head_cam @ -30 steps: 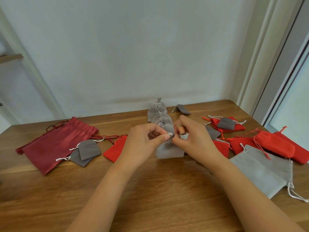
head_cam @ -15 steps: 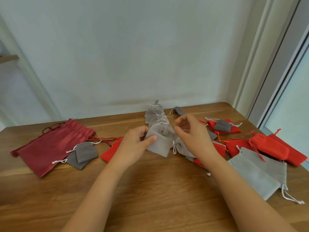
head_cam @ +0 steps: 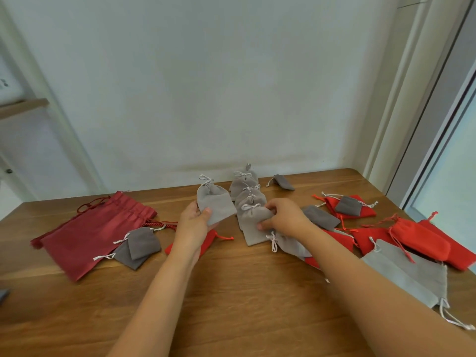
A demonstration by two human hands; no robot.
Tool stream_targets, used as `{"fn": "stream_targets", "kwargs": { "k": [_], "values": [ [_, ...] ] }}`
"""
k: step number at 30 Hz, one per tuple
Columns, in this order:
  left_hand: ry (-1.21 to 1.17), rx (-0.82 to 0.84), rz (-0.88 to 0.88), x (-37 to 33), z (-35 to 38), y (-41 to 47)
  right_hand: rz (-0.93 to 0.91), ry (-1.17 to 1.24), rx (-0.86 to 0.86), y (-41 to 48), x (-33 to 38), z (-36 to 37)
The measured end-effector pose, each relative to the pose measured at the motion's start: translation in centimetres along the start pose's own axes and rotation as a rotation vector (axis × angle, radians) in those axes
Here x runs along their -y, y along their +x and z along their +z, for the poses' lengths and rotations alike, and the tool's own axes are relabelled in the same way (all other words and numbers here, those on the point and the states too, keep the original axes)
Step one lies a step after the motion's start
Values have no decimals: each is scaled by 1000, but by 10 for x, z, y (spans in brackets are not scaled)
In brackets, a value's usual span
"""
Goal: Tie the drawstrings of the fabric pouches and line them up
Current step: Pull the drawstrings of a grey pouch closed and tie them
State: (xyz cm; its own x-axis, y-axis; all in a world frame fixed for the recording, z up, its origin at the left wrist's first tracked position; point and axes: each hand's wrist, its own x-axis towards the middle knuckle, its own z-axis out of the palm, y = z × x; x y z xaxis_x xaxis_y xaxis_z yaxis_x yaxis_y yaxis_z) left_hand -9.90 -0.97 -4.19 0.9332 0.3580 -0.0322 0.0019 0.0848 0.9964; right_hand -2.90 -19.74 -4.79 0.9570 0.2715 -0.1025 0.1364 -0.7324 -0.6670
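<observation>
The left hand (head_cam: pixel 192 225) pinches a tied grey pouch (head_cam: pixel 216 202) that sticks up at its 1 o'clock, while the right hand (head_cam: pixel 286 217) grips the front pouch (head_cam: pixel 253 229) of the row (head_cam: pixel 244 184) at its 9 o'clock.

The left hand (head_cam: pixel 194 225) holds a tied grey pouch (head_cam: pixel 216 203), thumb on its front and knot end up, just left of a row of tied grey pouches (head_cam: pixel 247 191) that runs toward the far wall. The right hand (head_cam: pixel 284 217) pinches the nearest pouch (head_cam: pixel 253 228) of that row at its right edge. On the worktop (head_cam: pixel 231 305), a dark red bag (head_cam: pixel 90 233) lies left with dark grey pouches (head_cam: pixel 140 244) overlapping it. Red pouches (head_cam: pixel 417 238) and large light grey pouches (head_cam: pixel 412 276) lie right.
</observation>
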Motion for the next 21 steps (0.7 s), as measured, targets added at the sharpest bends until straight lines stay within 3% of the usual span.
{"fn": "stream_targets", "kwargs": {
  "k": [5,14,18,21],
  "values": [
    [-4,46,-10,-7,11,12,-114,148,116,0,-8,-11],
    [-37,35,17,-7,25,29,-151,-304,488,-8,-13,-70],
    [-69,20,-7,-6,28,35,-268,-522,485,-3,-12,-63],
    [-96,10,-44,-10,27,41,-313,-490,441,-2,-9,-66]
  ]
}}
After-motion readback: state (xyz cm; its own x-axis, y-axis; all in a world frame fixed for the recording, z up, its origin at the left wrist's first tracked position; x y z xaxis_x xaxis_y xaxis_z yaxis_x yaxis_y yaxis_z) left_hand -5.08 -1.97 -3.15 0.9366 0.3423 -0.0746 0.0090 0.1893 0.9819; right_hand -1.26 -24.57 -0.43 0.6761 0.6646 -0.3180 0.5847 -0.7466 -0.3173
